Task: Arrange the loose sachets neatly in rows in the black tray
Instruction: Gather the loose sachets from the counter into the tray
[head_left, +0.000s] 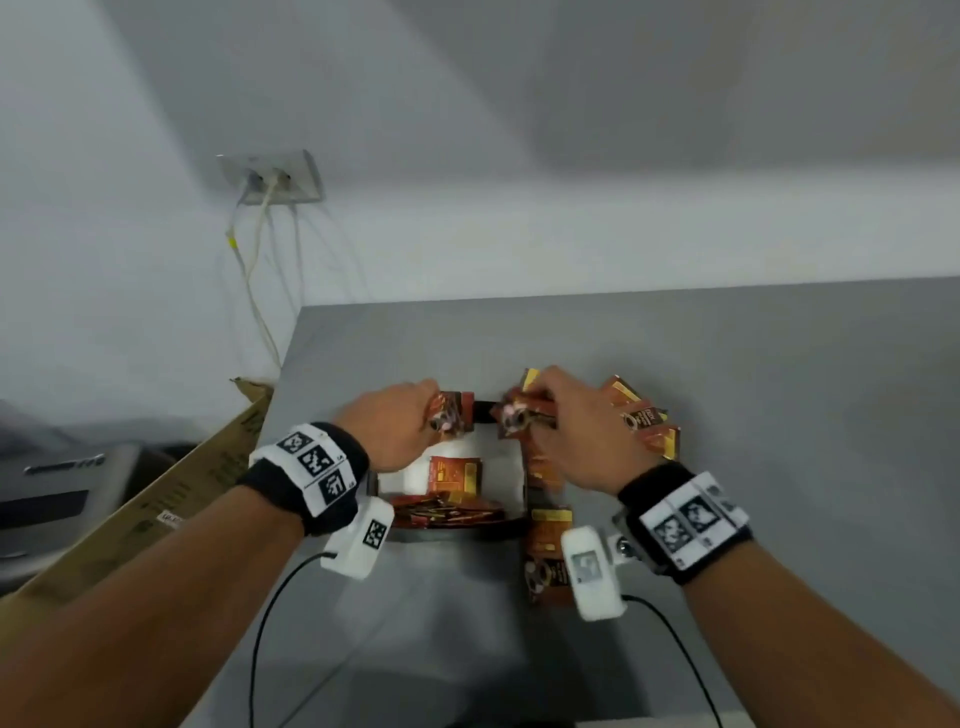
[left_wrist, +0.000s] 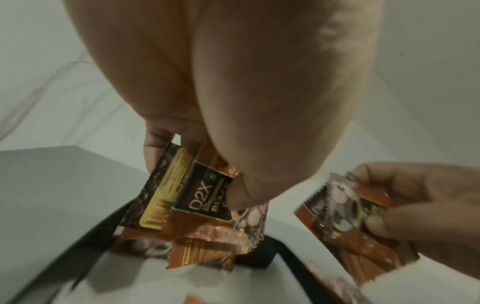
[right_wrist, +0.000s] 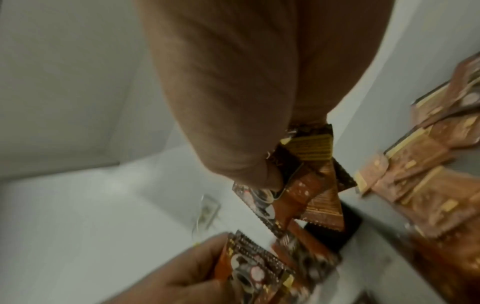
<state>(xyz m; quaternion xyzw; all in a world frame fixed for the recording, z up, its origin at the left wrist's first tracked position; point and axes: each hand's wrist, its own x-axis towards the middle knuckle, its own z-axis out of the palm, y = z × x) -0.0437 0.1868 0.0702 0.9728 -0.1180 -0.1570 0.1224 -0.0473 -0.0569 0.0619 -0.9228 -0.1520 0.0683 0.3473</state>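
The black tray (head_left: 522, 470) with a white floor sits on the grey table between my hands. My left hand (head_left: 434, 410) grips a small bunch of brown-orange sachets (head_left: 453, 413) over the tray's far left corner; the thumb (left_wrist: 239, 195) presses on the bunch (left_wrist: 197, 197). My right hand (head_left: 540, 400) pinches another bunch of sachets (head_left: 519, 418) over the far right corner, and the right wrist view shows this bunch (right_wrist: 306, 181) fanned out. One sachet (head_left: 454, 473) lies flat in the tray. A row of sachets (head_left: 447, 512) stands along the tray's near wall.
Loose sachets (head_left: 647, 418) lie in a pile right of the tray, with more (head_left: 548, 556) near its front right corner. A cardboard box (head_left: 171, 493) leans at the table's left edge. A wall socket (head_left: 272, 179) with cables is behind.
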